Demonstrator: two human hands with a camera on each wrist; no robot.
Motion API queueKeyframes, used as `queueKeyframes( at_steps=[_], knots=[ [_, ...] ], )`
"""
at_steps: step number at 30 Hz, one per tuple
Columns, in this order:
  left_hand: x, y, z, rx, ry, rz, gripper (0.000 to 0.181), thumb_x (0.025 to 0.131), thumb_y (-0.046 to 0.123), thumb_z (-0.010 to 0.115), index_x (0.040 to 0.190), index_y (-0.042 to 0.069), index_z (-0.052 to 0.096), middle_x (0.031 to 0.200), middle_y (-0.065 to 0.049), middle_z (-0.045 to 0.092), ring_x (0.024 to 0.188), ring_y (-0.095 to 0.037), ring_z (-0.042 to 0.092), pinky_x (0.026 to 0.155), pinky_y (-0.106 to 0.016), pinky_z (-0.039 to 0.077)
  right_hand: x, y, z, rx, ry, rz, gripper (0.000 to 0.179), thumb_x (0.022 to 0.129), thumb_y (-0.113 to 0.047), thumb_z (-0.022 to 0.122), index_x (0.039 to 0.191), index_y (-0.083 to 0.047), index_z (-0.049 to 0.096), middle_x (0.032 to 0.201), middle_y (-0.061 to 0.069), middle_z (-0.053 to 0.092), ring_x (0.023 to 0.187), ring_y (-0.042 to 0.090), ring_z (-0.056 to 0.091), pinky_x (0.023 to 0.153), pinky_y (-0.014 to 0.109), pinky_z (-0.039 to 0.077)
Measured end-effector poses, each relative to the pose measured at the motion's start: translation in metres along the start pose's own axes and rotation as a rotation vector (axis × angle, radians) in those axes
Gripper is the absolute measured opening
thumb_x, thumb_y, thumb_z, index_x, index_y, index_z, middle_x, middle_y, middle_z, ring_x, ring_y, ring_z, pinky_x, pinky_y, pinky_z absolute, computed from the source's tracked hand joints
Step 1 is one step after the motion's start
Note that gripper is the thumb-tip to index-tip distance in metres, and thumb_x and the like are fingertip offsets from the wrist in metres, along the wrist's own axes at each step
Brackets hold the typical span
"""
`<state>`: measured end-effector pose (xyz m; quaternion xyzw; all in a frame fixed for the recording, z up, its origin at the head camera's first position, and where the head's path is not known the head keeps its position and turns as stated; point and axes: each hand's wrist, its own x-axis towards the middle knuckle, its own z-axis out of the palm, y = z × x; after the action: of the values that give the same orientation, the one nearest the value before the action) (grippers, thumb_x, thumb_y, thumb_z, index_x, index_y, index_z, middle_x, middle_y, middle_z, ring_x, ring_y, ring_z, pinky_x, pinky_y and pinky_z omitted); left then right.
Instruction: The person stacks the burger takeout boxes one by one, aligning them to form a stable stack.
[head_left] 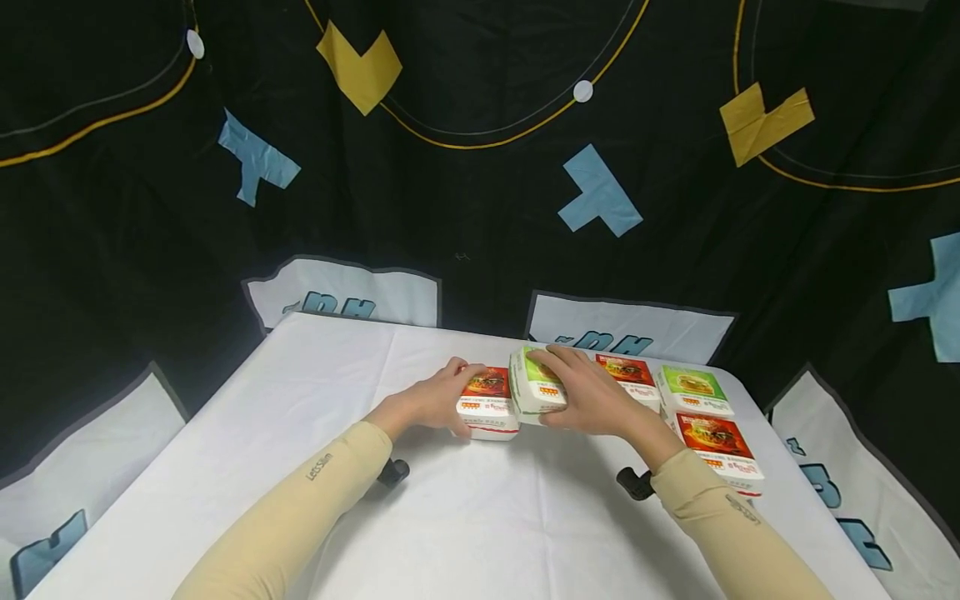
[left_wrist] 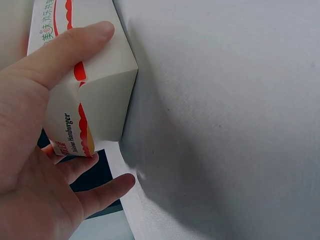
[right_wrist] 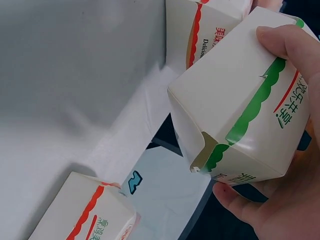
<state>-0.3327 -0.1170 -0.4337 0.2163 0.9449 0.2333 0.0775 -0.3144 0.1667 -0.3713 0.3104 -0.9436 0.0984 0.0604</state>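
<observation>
2 arms point(head_left: 300, 508) fwd, L grip point(head_left: 435, 398): red box point(head_left: 489, 407), R grip point(head_left: 588, 393): green box point(head_left: 532, 393)

From the green hamburger box point(head_left: 536, 397), the bench point(head_left: 480, 533) gave passage at six o'clock, between the left sleeve point(head_left: 300, 500) and right sleeve point(head_left: 738, 529). A red hamburger box point(head_left: 487, 418) blocked eight o'clock; a second red box point(head_left: 632, 372) barred three.

The head view has three red-topped hamburger boxes point(head_left: 489, 408), one at six o'clock, two at four. Two green-topped hamburger boxes point(head_left: 692, 385), at five and four. Two hands point(head_left: 435, 400), at seven and four. From ten to three: two yellow patches point(head_left: 360, 75), three blue patches point(head_left: 603, 190), two white dots point(head_left: 582, 91).
</observation>
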Motion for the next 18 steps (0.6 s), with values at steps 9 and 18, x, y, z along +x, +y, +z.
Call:
queueKeyframes(
  at_steps=[9, 18],
  knots=[
    [-0.002, 0.001, -0.001, -0.006, 0.004, 0.013, 0.107, 0.069, 0.031, 0.092, 0.155, 0.034, 0.029, 0.139, -0.001, 0.037, 0.115, -0.019, 0.050, 0.091, -0.036, 0.050, 0.008, -0.002, 0.000, -0.012, 0.018, -0.016, 0.090, 0.076, -0.044, 0.082, 0.153, -0.034, 0.038, 0.156, 0.007, 0.040, 0.134, 0.032, 0.044, 0.101, 0.055, 0.046],
    [-0.002, 0.000, -0.001, 0.006, 0.010, 0.020, 0.108, 0.069, 0.032, 0.092, 0.156, 0.036, 0.028, 0.140, 0.000, 0.037, 0.115, -0.019, 0.051, 0.090, -0.037, 0.050, 0.016, -0.006, 0.001, -0.011, 0.003, -0.010, 0.089, 0.077, -0.043, 0.081, 0.153, -0.035, 0.036, 0.157, 0.007, 0.039, 0.134, 0.032, 0.043, 0.102, 0.055, 0.046]
  ],
)
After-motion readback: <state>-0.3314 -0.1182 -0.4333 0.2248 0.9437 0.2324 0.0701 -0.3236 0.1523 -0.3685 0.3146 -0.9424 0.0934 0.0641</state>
